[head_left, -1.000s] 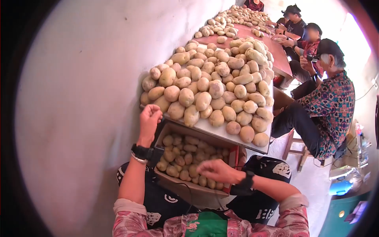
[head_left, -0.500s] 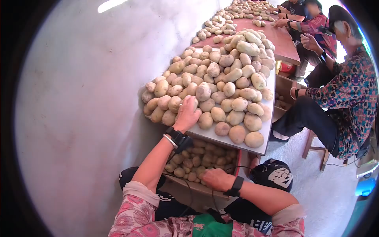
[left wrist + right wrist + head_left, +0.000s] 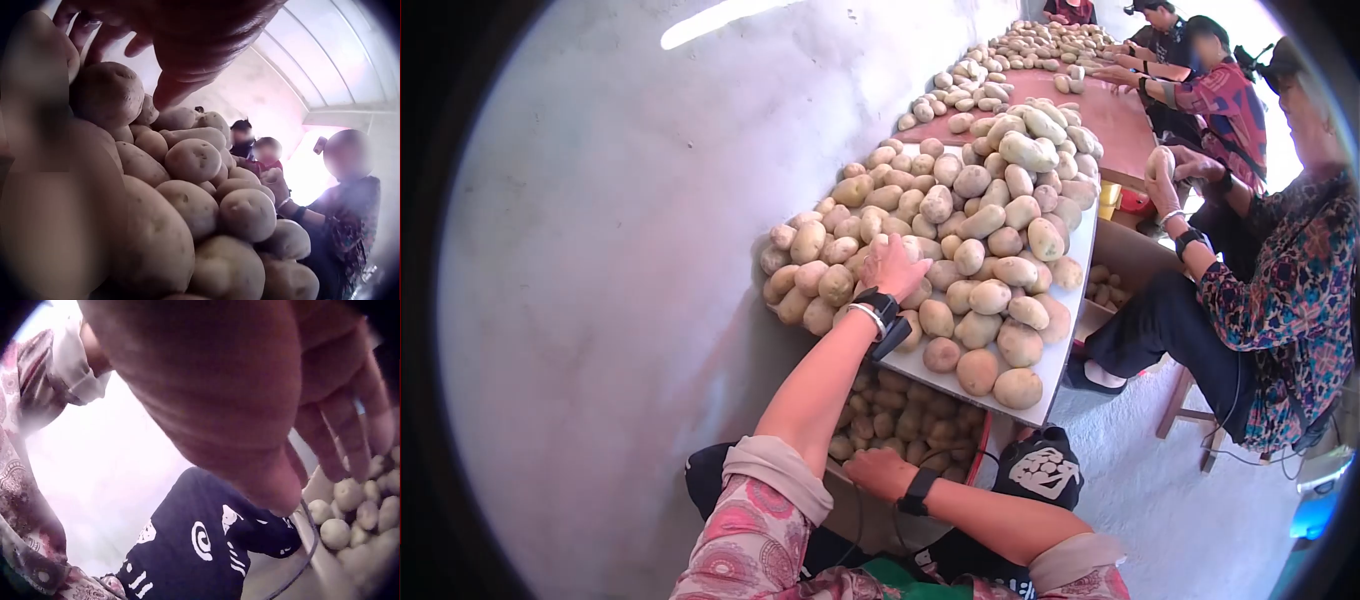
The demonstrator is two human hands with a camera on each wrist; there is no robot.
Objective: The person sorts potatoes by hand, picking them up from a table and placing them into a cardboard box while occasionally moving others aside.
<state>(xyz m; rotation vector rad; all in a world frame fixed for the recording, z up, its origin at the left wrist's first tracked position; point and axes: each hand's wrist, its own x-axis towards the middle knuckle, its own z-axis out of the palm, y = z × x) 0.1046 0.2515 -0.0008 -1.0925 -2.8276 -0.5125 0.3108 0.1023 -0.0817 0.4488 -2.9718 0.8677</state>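
Note:
A big pile of large potatoes (image 3: pixel 985 225) lies on a white table top (image 3: pixel 1055 360). My left hand (image 3: pixel 892 268) rests spread on the near left part of the pile, fingers over the potatoes (image 3: pixel 194 159) without closing round one; the left wrist view has the left hand (image 3: pixel 169 37) just above them. Below the table edge a cardboard box (image 3: pixel 978 450) holds several small potatoes (image 3: pixel 900 415). My right hand (image 3: pixel 878 472) lies at the box's near rim, and in the right wrist view its fingers (image 3: pixel 337 444) hang loose and hold nothing, above the small potatoes (image 3: pixel 350 512).
A pale wall (image 3: pixel 620 250) runs along the left of the table. Seated people (image 3: pixel 1280 270) line the right side; the nearest one lifts a potato (image 3: pixel 1160 160). Another box (image 3: pixel 1105 285) sits by their knees. A red table (image 3: pixel 1100 115) with more potatoes continues behind.
My left hand went from the box corner up onto the potato pile and slid further in. My right hand drew back from the middle of the box to its near rim.

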